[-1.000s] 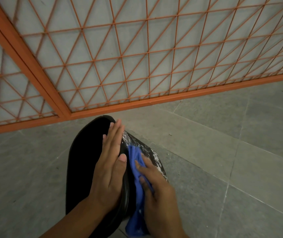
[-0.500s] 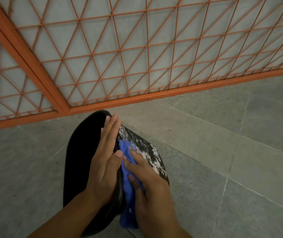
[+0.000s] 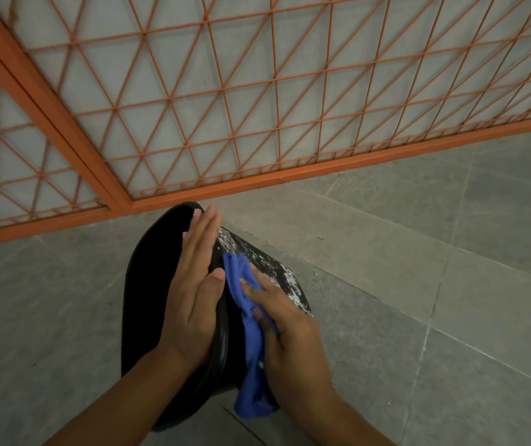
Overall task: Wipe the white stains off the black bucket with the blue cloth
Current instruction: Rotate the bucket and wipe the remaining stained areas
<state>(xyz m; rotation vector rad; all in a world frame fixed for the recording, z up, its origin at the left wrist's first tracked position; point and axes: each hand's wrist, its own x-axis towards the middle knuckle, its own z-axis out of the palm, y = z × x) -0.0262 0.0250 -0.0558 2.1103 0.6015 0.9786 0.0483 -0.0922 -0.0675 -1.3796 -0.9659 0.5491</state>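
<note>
The black bucket lies tilted on the grey floor, its mouth to the left and its outer wall to the right. White stains speckle that outer wall. My left hand rests flat on the rim with straight fingers. My right hand presses the blue cloth against the bucket's side, its fingers curled into the fabric. The cloth's lower end hangs down to the floor beside my right wrist.
An orange metal fence with a triangular mesh stands just beyond the bucket, its bottom rail running along the floor. Grey floor tiles spread to the right and left.
My right hand and the cloth have slid a little along the bucket's stained side. The view has shifted slightly. My left hand stays flat on the rim.
</note>
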